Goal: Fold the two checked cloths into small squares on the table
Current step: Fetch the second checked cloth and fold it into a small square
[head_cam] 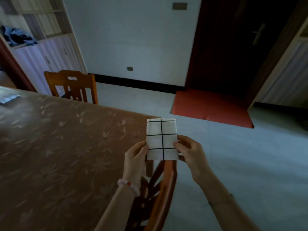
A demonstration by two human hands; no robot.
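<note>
Both hands, left (135, 161) and right (189, 156), pinch the folded cloth (161, 139) at frame centre; table (58, 147) lower left, door (233, 47) upper right.

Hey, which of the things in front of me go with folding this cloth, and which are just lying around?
Part of the job: checked cloth, already folded, pinched by the left hand and right hand; the table. A second cloth is not in view.
Lying about: far chair, near chair, red mat, dark clothes on the shelf.
</note>
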